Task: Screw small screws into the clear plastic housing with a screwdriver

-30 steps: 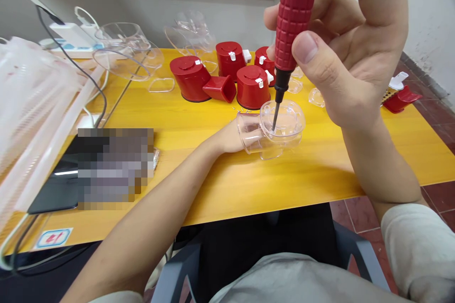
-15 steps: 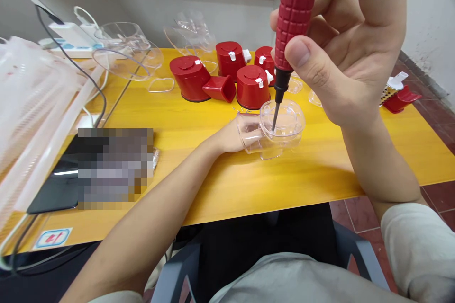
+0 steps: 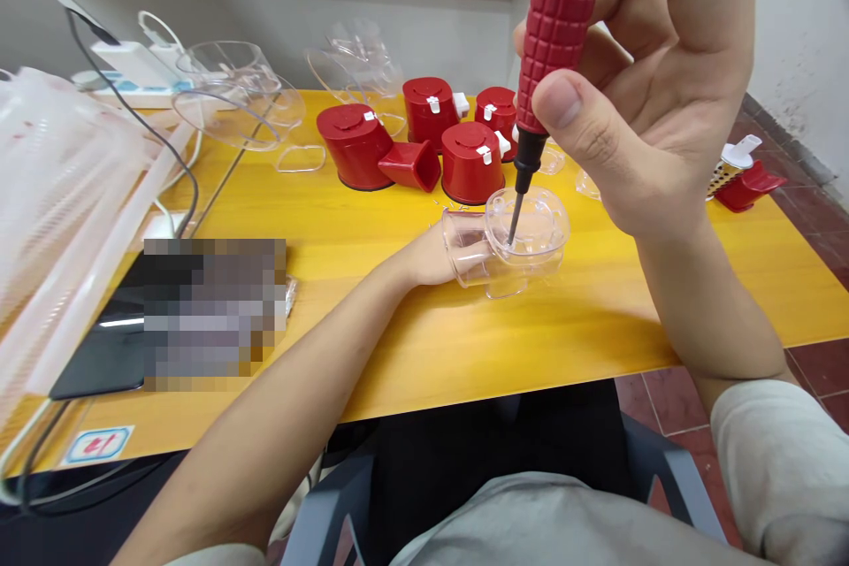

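1. R hand [image 3: 653,133] pinched the red-and-black, long-handled plastic-grip screwdriver [image 3: 557,35] btwn thumb and fingers; handle had just tipped slightly further R, point at approx. same spot.
2. So, imo, the driver work was mid-turn, tip keeping its seat.
3. L hand [image 3: 468,255] was inside the clear, tubular plastic housing [image 3: 531,234], over the yellow, flat wood-look table [image 3: 431,345]; spread or gripping, couldn't tell.
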Motion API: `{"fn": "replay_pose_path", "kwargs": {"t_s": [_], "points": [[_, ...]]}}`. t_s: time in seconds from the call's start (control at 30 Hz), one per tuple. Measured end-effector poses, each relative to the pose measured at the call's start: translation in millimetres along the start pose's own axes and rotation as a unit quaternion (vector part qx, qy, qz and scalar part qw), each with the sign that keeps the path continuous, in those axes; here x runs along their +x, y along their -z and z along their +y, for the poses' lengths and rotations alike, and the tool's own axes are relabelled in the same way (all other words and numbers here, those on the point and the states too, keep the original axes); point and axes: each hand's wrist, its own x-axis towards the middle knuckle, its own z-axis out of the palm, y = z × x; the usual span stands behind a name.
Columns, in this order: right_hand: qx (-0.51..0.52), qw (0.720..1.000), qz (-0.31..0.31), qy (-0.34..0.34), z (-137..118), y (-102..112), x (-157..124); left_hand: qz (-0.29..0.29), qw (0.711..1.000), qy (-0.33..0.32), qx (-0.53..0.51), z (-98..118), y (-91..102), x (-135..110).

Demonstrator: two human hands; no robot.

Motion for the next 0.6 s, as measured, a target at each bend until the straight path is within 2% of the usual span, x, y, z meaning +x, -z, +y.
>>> {"fn": "replay_pose_path", "kwargs": {"t_s": [0.17,0.37,0.43,0.53,0.6], "points": [[0.022,1.0,0.001,0.019,-6,-4,-4,-0.032,0.999,0.001,-0.003,4,4.1,-1],[-0.025,1.0,0.002,-0.011,-8,-4,-5,-0.038,0.999,0.01,-0.011,9,3.5,-2],[-0.04,0.998,-0.034,-0.029,-5,1,-3,-0.035,0.999,0.008,-0.011,9,3.4,-2],[-0.056,0.984,-0.146,-0.082,1,8,0,-0.029,1.0,0.007,0.002,8,3.6,-2],[-0.041,0.978,-0.175,-0.108,3,7,-1,-0.028,0.999,0.01,0.014,8,3.4,-2]]}}
